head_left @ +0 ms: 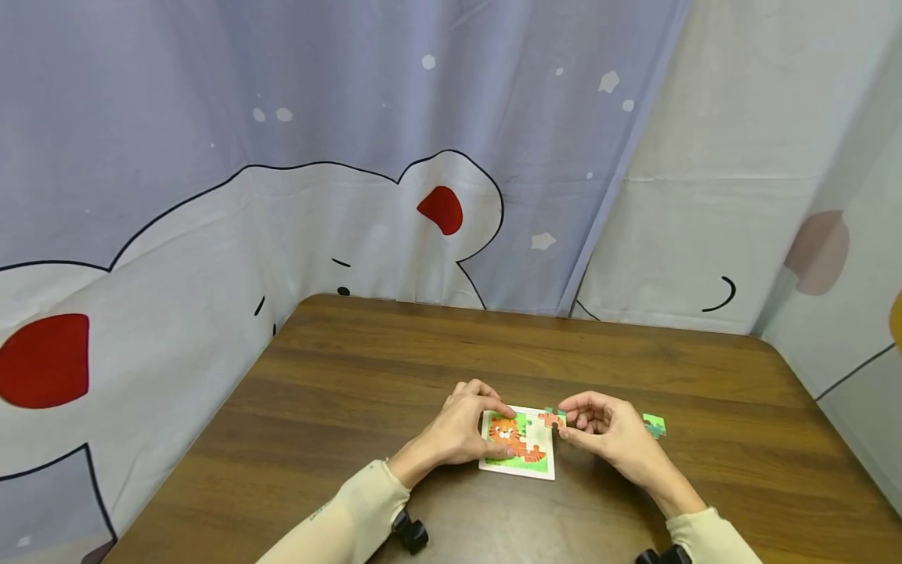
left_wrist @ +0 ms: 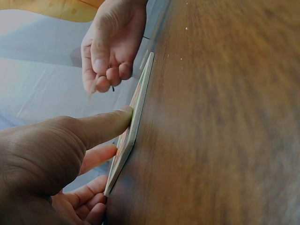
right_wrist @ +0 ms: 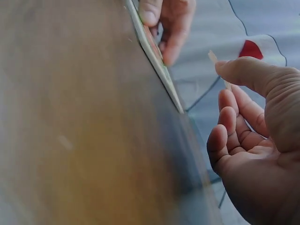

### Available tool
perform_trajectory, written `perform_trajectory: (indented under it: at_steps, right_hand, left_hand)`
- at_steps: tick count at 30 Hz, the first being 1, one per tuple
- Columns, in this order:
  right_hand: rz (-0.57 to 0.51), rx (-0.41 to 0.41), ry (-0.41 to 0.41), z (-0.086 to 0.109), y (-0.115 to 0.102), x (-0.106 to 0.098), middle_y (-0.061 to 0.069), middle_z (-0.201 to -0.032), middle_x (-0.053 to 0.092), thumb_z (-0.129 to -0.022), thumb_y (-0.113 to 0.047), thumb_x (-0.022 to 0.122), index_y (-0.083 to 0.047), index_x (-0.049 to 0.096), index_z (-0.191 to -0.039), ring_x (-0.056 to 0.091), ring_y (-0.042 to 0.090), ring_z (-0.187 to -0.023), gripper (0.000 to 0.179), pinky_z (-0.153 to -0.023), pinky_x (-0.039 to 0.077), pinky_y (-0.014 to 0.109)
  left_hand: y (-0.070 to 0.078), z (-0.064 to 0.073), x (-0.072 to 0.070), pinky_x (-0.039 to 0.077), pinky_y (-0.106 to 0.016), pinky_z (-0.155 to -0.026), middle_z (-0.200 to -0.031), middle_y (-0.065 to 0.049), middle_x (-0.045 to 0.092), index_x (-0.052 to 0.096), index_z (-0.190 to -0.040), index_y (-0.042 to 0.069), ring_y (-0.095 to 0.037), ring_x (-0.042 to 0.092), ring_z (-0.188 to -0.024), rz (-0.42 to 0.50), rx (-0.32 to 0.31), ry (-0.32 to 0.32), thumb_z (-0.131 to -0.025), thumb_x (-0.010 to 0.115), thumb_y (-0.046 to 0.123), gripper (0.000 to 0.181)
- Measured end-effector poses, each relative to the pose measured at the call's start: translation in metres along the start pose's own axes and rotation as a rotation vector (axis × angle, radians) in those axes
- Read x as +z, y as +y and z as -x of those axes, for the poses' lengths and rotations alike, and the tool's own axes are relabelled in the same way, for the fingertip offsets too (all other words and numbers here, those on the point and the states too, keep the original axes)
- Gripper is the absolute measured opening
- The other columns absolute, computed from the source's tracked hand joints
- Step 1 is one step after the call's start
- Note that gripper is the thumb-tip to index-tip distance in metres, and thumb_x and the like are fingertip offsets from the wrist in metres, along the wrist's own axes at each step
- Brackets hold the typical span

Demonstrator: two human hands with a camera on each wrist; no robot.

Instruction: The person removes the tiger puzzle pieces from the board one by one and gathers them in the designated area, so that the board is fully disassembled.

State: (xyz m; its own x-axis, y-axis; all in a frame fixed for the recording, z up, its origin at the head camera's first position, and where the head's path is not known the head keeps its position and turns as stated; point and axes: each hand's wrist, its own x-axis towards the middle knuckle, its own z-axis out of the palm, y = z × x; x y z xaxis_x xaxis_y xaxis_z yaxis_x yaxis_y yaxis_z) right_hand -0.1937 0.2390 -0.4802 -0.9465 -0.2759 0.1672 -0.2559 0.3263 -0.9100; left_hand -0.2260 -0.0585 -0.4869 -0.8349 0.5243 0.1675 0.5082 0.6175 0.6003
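Observation:
My left hand (head_left: 461, 427) rests on a white-framed jigsaw puzzle board (head_left: 539, 435) that lies on the table. Its thumb and index finger press the top face, while the other fingers bend near the far left edge. Fitted pieces (head_left: 504, 432) with an orange tiger on green fill the board's left side and bottom; pale bare backing shows at the upper right. Between thumb and fingertips, my right hand (head_left: 613, 431) pinches an orange and green puzzle piece (head_left: 550, 420) over the board's upper right corner. Edge-on, the piece (right_wrist: 213, 56) appears thin and raised above the board in the right wrist view.
A loose green puzzle piece (head_left: 654, 425) lies on the brown wooden table (head_left: 395, 345), just beyond the right hand. Curtains (head_left: 338, 219) with cartoon shapes hang behind the table and along its sides. Black camera mounts (head_left: 410, 533) sit on both wrists.

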Motion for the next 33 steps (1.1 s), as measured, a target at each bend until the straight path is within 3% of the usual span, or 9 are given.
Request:
perform_trajectory:
  at_steps: [16, 33]
  right_hand:
    - [0.053, -0.028, 0.174, 0.013, -0.012, -0.060, 0.007, -0.101, 0.071, -0.095, -0.002, 0.087, 0.005, 0.073, -0.127, 0.067, 0.009, -0.088, 0.035, -0.077, 0.058, 0.020]
    - [0.137, 0.003, 0.253, 0.053, 0.008, -0.106, -0.002, -0.103, 0.071, -0.098, -0.002, 0.084, 0.007, 0.070, -0.131, 0.067, 0.006, -0.089, 0.036, -0.079, 0.057, 0.018]
  left_hand:
    - [-0.001, 0.000, 0.000, 0.042, -0.042, -0.104, -0.128, 0.001, 0.065, 0.087, -0.123, 0.024, -0.020, 0.052, -0.118, 0.005, 0.013, 0.007, -0.077, 0.104, 0.036, 0.051]
    - [-0.001, -0.001, 0.000, 0.042, -0.045, -0.107, -0.129, 0.000, 0.065, 0.087, -0.122, 0.024, -0.022, 0.052, -0.120, 0.018, 0.011, 0.007, -0.076, 0.105, 0.035, 0.050]
